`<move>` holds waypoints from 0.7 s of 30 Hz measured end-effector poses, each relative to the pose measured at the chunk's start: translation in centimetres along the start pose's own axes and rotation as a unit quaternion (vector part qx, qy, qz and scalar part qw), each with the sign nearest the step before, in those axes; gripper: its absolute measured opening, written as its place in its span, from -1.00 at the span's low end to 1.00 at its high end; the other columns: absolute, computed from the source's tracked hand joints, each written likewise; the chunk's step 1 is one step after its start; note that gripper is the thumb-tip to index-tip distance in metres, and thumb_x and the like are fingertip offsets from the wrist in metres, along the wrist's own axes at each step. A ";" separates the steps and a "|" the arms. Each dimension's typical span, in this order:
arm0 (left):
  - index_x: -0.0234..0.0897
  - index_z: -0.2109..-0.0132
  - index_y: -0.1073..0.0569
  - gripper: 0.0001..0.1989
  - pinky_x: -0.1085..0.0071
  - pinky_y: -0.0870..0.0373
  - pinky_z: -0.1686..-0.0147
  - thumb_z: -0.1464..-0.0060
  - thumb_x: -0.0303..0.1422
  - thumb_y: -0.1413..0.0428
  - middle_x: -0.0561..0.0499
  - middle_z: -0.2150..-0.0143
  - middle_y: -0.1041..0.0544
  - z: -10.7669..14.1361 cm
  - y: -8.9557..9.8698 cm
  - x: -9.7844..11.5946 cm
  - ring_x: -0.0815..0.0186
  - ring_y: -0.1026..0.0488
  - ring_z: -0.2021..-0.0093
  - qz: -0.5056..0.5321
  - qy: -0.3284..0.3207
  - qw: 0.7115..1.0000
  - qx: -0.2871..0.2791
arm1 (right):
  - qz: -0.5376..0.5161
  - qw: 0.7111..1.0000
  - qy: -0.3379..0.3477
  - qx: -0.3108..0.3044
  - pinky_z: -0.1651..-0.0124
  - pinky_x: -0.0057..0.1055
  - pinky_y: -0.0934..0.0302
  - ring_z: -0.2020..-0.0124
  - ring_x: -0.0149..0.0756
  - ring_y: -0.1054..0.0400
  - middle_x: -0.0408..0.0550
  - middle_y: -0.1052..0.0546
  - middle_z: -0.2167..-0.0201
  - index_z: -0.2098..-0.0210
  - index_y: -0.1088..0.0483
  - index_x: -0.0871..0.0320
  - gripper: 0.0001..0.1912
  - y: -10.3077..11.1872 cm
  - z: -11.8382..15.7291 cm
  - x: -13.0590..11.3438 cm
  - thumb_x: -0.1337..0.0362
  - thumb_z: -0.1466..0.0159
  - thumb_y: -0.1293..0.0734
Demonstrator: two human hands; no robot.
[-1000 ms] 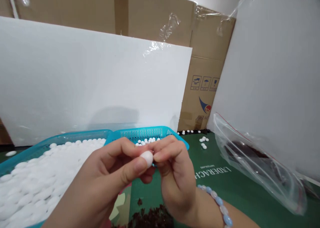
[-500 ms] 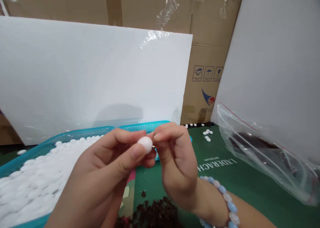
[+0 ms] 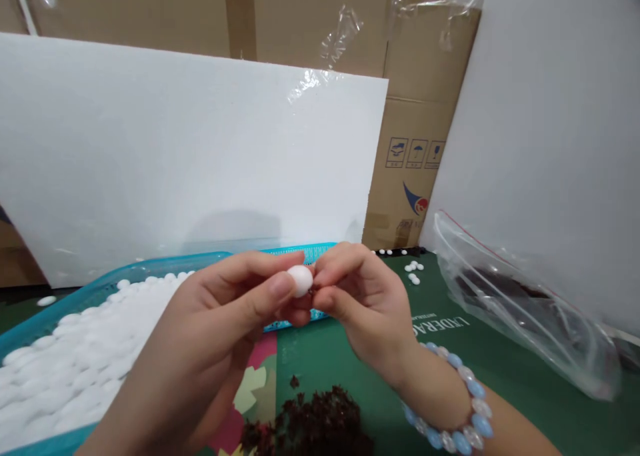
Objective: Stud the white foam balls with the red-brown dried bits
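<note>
A smooth white ball (image 3: 301, 280) is pinched between the thumb and fingers of my left hand (image 3: 225, 309). At the ball's right side, my right hand (image 3: 367, 303) is closed, thumb and forefinger almost together. A tiny dark speck shows by those fingertips, too small to name. Below the hands lies a loose pile of dark brown, flaky little pieces (image 3: 320, 423). To the left, a blue plastic basket (image 3: 125, 269) is full of similar white balls (image 3: 90, 363). A beaded bracelet (image 3: 481, 406) circles my right wrist.
Behind the hands stands a second blue basket (image 3: 320, 249). A clear zip bag (image 3: 525, 309) with dark contents lies right on the green surface (image 3: 480, 369). Several small white pieces (image 3: 414, 267) lie near the back. A white board (image 3: 200, 143) leans against cardboard boxes (image 3: 320, 16).
The ball and both hands have shifted slightly right in view. My right thumb has come out to the ball's lower right, and a dark speck now shows there.
</note>
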State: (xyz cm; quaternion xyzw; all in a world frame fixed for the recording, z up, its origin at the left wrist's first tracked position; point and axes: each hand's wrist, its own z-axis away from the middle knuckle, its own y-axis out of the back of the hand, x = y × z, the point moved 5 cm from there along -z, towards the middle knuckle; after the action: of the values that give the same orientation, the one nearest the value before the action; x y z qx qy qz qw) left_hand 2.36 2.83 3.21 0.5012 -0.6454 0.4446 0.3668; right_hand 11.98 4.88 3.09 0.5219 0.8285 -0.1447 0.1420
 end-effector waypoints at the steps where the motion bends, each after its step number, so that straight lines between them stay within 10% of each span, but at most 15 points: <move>1: -0.23 0.61 -0.42 -0.95 0.69 -0.24 0.63 0.39 -0.39 -0.15 0.15 0.65 -0.42 0.0 0.1 0.0 0.53 -0.28 0.61 0.000 -0.004 1.000 -0.001 | 0.000 1.000 -0.004 -0.002 0.53 -0.58 -0.13 0.55 -0.54 -0.20 -0.25 -0.27 0.62 0.62 -0.21 0.12 -0.90 0.0 0.0 0.0 0.27 0.02 -0.24; 14: -0.29 0.65 -0.40 -0.95 0.62 -0.19 0.61 0.35 -0.42 -0.10 0.14 0.66 -0.38 0.1 -0.3 0.2 0.50 -0.26 0.59 -0.039 -0.028 0.998 -0.027 | 0.058 0.998 -0.009 -0.007 0.52 -0.43 -0.15 0.54 -0.43 -0.23 -0.22 -0.28 0.62 0.59 -0.19 0.11 -0.91 -0.4 0.5 -1.0 0.31 0.01 -0.23; 21: -0.29 0.50 -0.40 -0.81 0.44 -0.23 0.48 0.24 -0.26 -0.01 0.08 0.67 -0.38 0.3 1.7 -0.2 0.31 -0.31 0.43 -0.063 -0.046 0.993 0.085 | 0.095 0.995 0.003 -0.022 0.53 -0.44 -0.14 0.56 -0.45 -0.22 -0.22 -0.26 0.61 0.60 -0.16 0.13 -0.89 -0.2 0.5 -1.1 0.39 0.00 -0.22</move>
State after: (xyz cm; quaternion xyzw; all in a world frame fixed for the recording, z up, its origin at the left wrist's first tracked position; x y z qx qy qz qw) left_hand 0.72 2.74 2.60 0.5902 -0.5884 0.4501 0.3206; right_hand 12.25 3.70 3.03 0.5953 0.7788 -0.1109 0.1638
